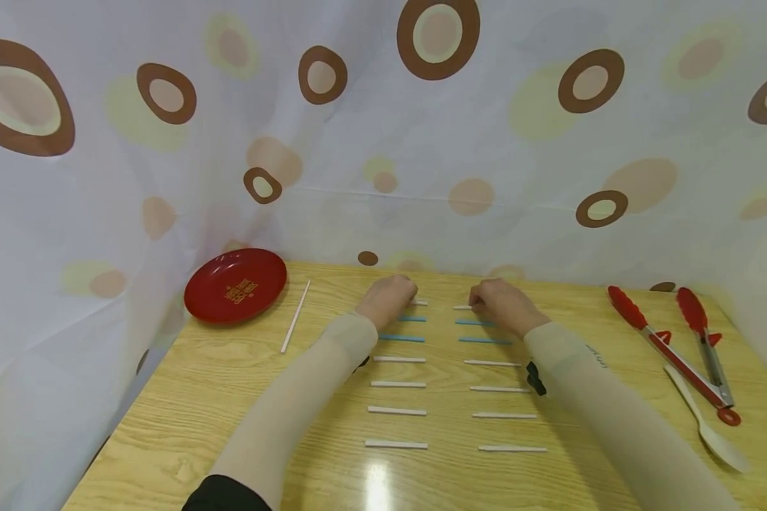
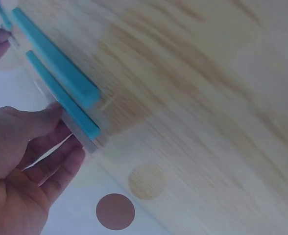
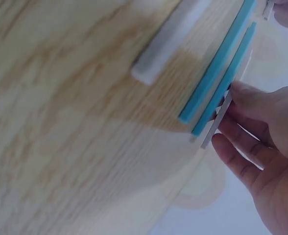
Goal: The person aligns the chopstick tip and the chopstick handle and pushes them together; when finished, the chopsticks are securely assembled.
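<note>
Pinching away at the far edge, the left hand [image 1: 388, 299] has its thumb on one side of the left white stick [image 2: 86, 139] and its fingers on the other, the stick running between them! The head view catches the tip peeking out on the inner side of the fist. Just beside it, on the person's side, lies a blue stick [image 1: 412, 319], and then a second blue stick [image 1: 401, 338].

Over to the right hand [image 1: 505, 304], and it's almost a mirror picture: thumb and fingertips pinch the right white stick [image 3: 215, 125], one end poking toward the gap between the hands. Two blue sticks again run close alongside, the upper blue stick [image 1: 475, 323] nearest those fingers, the lower blue stick [image 1: 486, 341] next in line.

Down the table [image 1: 447, 482] they go, two columns, four more white sticks [image 1: 397, 411] on the left, four pale sticks [image 1: 503, 416] on the right, all well apart from the fingers! Out wide left, a lone white stick [image 1: 295, 316] lies beside the red plate [image 1: 235, 286]; wide right, two red-tipped tongs [image 1: 667, 348] and a white spoon [image 1: 703, 426].
</note>
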Motion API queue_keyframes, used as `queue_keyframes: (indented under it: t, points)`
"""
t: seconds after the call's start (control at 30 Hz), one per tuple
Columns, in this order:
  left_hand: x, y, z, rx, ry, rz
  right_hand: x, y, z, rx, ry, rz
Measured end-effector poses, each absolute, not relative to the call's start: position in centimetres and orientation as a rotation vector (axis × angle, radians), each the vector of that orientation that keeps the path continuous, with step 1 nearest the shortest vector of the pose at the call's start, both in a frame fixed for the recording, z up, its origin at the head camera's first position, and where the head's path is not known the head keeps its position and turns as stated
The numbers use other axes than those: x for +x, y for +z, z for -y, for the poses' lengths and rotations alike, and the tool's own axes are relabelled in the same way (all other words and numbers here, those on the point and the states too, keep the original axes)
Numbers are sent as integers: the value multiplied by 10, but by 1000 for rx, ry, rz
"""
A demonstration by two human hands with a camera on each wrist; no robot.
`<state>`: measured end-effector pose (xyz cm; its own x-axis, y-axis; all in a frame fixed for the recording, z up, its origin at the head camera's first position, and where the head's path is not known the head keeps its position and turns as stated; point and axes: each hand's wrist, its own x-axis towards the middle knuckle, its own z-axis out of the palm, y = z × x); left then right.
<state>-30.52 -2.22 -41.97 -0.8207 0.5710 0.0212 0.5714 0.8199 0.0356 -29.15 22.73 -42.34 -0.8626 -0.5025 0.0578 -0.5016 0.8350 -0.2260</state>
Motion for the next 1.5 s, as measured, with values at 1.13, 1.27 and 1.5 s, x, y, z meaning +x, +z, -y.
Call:
queue_keyframes:
  t: [1.13, 1.27, 1.5]
  points:
    - [-267, -367, 65, -1090, -310, 2732, -246, -358, -228, -1083, -468, -3151]
    - [-260, -362, 62, -1129, -333, 2649, -240, -352, -221, -1190, -498, -3133]
    - [-254, -356, 59, -1154, -427, 2614, -236, -346, -211, -1337, -563, -3104]
